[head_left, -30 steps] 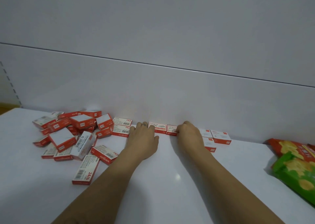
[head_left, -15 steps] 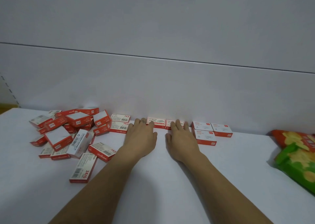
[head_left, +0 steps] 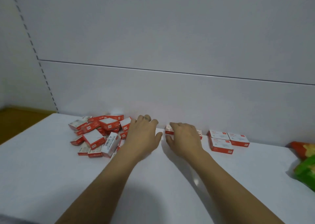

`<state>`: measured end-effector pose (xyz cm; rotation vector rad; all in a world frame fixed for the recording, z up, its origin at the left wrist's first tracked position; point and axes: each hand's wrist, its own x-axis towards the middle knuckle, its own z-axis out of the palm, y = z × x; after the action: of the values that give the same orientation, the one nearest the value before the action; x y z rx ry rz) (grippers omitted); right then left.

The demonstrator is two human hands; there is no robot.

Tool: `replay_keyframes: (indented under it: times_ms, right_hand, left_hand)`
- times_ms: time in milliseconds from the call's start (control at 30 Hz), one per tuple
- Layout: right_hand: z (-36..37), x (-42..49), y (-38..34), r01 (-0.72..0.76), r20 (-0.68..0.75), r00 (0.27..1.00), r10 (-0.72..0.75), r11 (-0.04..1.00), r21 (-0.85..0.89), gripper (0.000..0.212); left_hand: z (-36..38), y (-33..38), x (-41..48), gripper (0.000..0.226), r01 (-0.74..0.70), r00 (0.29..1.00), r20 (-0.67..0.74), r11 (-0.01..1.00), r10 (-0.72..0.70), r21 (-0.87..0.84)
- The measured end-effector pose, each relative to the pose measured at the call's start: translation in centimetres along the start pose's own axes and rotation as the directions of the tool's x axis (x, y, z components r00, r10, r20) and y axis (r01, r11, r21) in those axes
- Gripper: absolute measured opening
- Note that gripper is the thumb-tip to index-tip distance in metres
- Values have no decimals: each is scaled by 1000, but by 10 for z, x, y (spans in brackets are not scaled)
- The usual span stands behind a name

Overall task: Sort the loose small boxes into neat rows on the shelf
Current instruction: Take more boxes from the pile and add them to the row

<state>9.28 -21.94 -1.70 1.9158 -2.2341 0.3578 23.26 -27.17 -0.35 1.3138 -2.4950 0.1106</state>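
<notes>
Slots run in a dashed line up the white upright [head_left: 44, 80] at the far left, beside the plain back panel [head_left: 170, 96]. Below it, on the white shelf [head_left: 153, 181], a loose pile of red-and-white small boxes [head_left: 95, 133] lies heaped at all angles, some flat, some tilted on others, one barcode box [head_left: 110, 144] at the near edge.

Just right of the pile, the left hand [head_left: 144, 135] lies palm down over the heap's right edge. Its fingers are nearly straight and loosely spread, pointing at the back panel. No box shows in its grasp, though it hides whatever lies beneath it.

Beside it, thumbs close together, the right hand [head_left: 185, 138] rests palm down on a short row of boxes [head_left: 168, 130] set against the back panel. The fingers are gently bent over the box tops without pinching any of them; box ends show at either side of the hand.

Further right, apart from that row, three boxes [head_left: 221, 138] sit flat and squared together, two at the back and one in front.

At the far right edge lie a red snack bag [head_left: 305, 148] and a green snack bag [head_left: 306, 171], partly cut off.
</notes>
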Motion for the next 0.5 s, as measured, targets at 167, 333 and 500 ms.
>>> replay_keyframes:
  times_ms: [167, 333, 500]
  right_hand:
    - [-9, 12, -46, 70, 9, 997, -71, 993, 98, 47]
    - [-6, 27, -87, 103, 2, 994, -105, 978, 182, 47]
    - [2, 40, -113, 83, 1, 996, -84, 978, 190, 47]
  left_hand:
    - [-35, -55, -15, 46, 48, 999, 10, 995, -49, 89]
    - [-48, -100, -27, 44, 100, 995, 8, 989, -102, 107]
    - [-44, -121, -34, 44, 108, 994, -13, 989, -107, 97]
